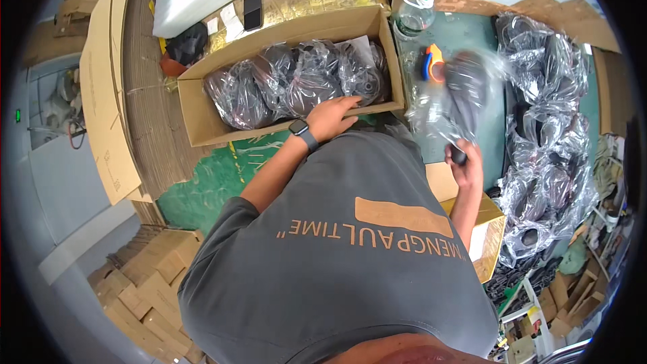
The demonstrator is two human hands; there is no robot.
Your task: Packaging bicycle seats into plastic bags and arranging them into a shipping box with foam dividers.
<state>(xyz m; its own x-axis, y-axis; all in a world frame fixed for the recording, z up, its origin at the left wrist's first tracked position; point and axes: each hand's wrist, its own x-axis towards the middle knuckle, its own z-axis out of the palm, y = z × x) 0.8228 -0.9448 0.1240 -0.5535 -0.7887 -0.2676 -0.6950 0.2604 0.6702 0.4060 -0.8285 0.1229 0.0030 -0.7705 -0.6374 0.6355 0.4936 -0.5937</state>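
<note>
A long cardboard box (290,34) stands open in front of me, with several black parts in clear plastic bags (313,74) lined up inside. My left hand (331,119), with a watch on its wrist, lies over the box's near wall, fingers stretched and apart, holding nothing. To the right, my right hand (468,165) is closed around the lower end of a black plastic-wrapped part (466,87). That part is held up over the green table and smeared by motion; its exact kind cannot be made out.
More bagged black parts (539,128) lie along the table's right side. An orange and blue tape cutter (433,64) and a clear plastic jug (414,17) stand beyond the held part. A phone (253,12) lies behind the box. Flat cardboard (145,94) is stacked at left.
</note>
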